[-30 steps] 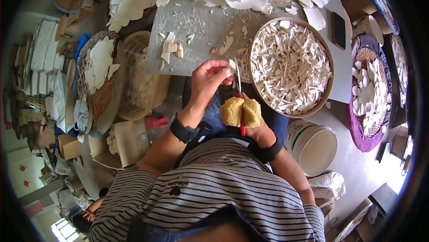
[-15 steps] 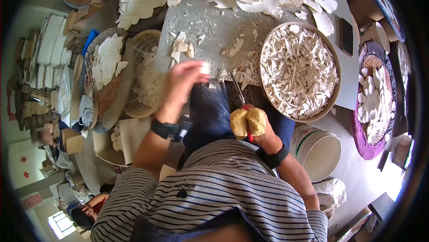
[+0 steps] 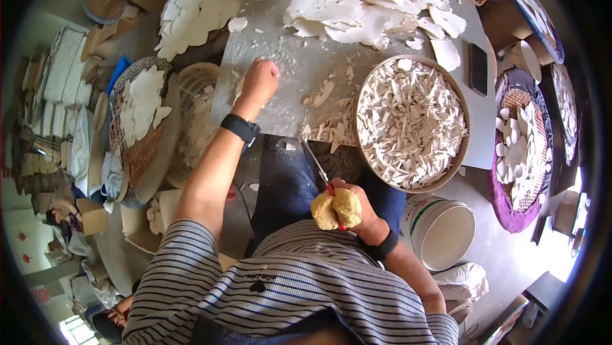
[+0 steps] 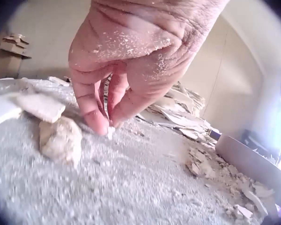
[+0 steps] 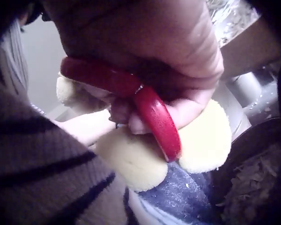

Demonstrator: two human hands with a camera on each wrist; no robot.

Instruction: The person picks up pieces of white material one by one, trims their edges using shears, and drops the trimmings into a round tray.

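Over the left part of the grey table (image 3: 296,58), my left hand (image 3: 258,84) reaches forward and down. In the left wrist view its thumb and fingertips pinch a small white chip (image 4: 110,131) close over the dusty tabletop. Beside them lie a pale lump (image 4: 61,140) and a flat white slice (image 4: 41,107) leaning on it. My right hand (image 3: 364,214) grips red-handled scissors (image 3: 315,161) above the lap, blades pointing forward to the table edge. Yellow sponge pads (image 3: 336,208) surround the handles; the red loops (image 5: 158,123) show in the right wrist view.
A round tray (image 3: 417,189) full of white slivers sits on the table at right, near a phone (image 3: 478,70). Large white slices (image 3: 325,7) are heaped at the back. A white bucket (image 3: 446,237) stands at lower right, a basket (image 3: 185,77) at left.
My left hand has moved from beside the scissor blades, where it held a white piece, forward and left over the table. The right hand with the scissors has come slightly closer to the body.
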